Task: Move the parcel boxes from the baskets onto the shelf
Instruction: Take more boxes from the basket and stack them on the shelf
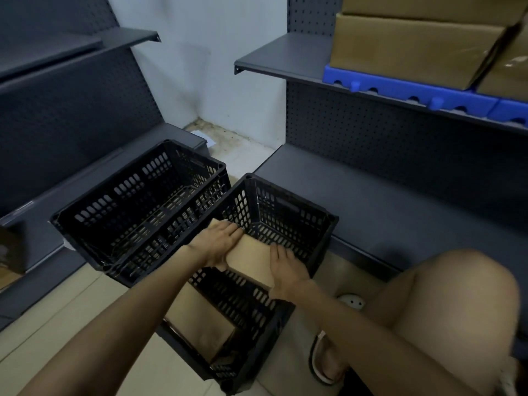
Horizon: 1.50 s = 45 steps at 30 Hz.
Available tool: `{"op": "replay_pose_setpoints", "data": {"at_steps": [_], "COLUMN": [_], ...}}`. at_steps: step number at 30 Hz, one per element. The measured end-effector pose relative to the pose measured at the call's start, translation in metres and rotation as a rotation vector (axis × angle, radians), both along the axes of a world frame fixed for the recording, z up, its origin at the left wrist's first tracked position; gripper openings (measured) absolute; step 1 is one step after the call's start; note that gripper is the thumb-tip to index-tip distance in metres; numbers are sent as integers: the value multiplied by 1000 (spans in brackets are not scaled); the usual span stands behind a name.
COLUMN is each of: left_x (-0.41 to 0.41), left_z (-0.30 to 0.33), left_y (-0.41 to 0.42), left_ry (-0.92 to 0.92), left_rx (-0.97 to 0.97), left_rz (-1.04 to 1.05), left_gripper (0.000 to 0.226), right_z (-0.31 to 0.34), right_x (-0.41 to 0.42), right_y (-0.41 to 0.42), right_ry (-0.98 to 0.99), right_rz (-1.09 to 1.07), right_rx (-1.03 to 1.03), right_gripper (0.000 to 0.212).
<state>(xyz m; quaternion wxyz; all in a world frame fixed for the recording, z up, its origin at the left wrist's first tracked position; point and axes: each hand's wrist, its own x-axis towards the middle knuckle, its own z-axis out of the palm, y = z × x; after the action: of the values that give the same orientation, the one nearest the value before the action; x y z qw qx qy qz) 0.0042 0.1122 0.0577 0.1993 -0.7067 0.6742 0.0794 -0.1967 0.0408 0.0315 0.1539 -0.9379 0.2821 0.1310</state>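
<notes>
1. Forearms reach in from the bottom edge; a bare knee (445,310) sits at right.
2. Left hand (220,242) and right hand (285,270) clamp a brown box (251,260) between them — fingers laid over its top and ends, thumbs hidden.
3. Box is held inside the near basket (300,224), at rim level.
4. Second box (200,324) lies lower in the same basket.
5. Far basket (137,201) touches the near one — no boxes showing in it.
6. Lower shelf (400,210) to the right is bare; upper shelf (285,58) carries stacked cartons (414,50) on blue trays (400,88).
</notes>
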Motion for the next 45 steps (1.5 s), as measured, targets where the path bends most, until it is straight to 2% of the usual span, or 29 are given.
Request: {"op": "replay_pose_setpoints", "data": {"at_steps": [5, 12, 20, 28, 36, 45], "left_x": [-14, -18, -27, -48, -73, -106], "left_z": [38, 95, 188, 298, 410, 487], "left_y": [-8, -15, -5, 6, 5, -34], "left_ry": [-38, -115, -226, -305, -455, -521], "left_rx": [-224, -366, -628, -886, -1042, -1211], "left_rz": [-29, -25, -49, -7, -76, -172], "left_gripper": [99, 102, 95, 100, 96, 101], "right_z": [33, 92, 181, 287, 383, 467], "right_x": [-12, -22, -26, -27, -35, -78], "right_y": [-23, -44, -55, -70, -87, -116], "right_ry": [-114, -225, -353, -549, -777, -844], "right_rz": [-14, 29, 86, 124, 88, 13], "right_rx": [-119, -251, -448, -704, -864, -1046], "right_gripper": [120, 114, 111, 106, 101, 100]}}
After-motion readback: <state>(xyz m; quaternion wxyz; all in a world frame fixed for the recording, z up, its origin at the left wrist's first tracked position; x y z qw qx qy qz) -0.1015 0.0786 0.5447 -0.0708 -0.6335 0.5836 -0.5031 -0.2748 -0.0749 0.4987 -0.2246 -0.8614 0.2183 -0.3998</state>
